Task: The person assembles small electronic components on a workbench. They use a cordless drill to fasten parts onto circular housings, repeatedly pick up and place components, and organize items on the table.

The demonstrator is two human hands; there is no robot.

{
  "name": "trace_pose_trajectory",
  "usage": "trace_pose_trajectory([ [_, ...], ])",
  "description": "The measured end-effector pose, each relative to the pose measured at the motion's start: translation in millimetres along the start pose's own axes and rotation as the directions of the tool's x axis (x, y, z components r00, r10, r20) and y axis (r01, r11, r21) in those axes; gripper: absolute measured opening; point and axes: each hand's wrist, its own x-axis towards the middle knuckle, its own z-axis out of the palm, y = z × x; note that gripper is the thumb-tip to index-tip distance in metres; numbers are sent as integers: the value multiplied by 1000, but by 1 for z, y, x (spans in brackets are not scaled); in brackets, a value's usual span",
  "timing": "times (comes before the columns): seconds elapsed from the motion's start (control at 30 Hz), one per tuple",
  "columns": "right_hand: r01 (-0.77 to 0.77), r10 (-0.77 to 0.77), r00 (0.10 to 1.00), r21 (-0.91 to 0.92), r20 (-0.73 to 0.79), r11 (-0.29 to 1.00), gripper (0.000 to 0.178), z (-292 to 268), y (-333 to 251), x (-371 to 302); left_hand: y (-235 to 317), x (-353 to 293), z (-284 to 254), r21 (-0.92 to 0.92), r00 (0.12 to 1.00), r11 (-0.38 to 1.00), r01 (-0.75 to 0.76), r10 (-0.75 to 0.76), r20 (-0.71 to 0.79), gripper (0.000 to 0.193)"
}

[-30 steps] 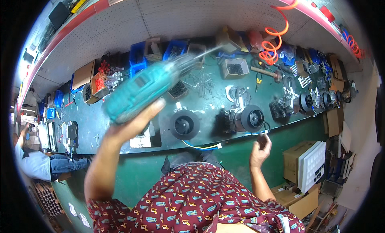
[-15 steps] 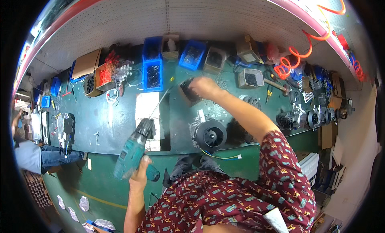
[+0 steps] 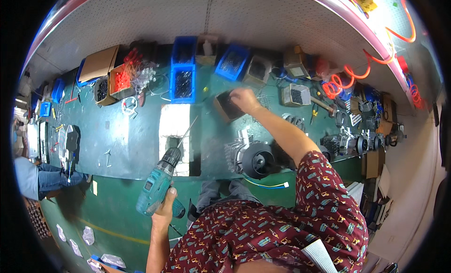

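My left hand (image 3: pixel 164 205) is closed around the grip of a teal cordless drill (image 3: pixel 156 186). Its long thin bit (image 3: pixel 188 132) points up and away over a white sheet (image 3: pixel 174 115) on the bench. My right hand (image 3: pixel 245 101) reaches into a small cardboard box (image 3: pixel 224 108) of dark small parts. Its fingers are bent and drawn together over the box; whatever is between the fingertips is hidden. Just nearer than that box lies a motor-like metal unit (image 3: pixel 238 148) with a round black fan wheel (image 3: pixel 258 161), below my right forearm.
Blue bins (image 3: pixel 182 85) of small dark parts line the back, beside an orange-filled box (image 3: pixel 123 80). Farther right lie a carton of black parts (image 3: pixel 296 94), a hammer (image 3: pixel 324 105) and more motor units (image 3: pixel 345 141). An orange coiled hose (image 3: pixel 357 73) hangs there. Another person (image 3: pixel 47 179) sits at left.
My right hand stays at the cardboard box, its fingers now drawn in closer over the contents. The drill stays in my left hand, its bit slightly lower. The whole view has shifted a little.
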Motion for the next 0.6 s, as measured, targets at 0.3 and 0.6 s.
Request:
trace_pose_trajectory([
  [0.3, -189, 342, 921, 981, 188, -31, 15, -90, -60, -78, 18, 36, 6, -122, 982, 987, -101, 119, 149, 32],
  [0.6, -73, 348, 909, 908, 231, -412, 4, -110, -71, -171, 74, 37, 40, -178, 939, 981, -77, 132, 318, 32],
])
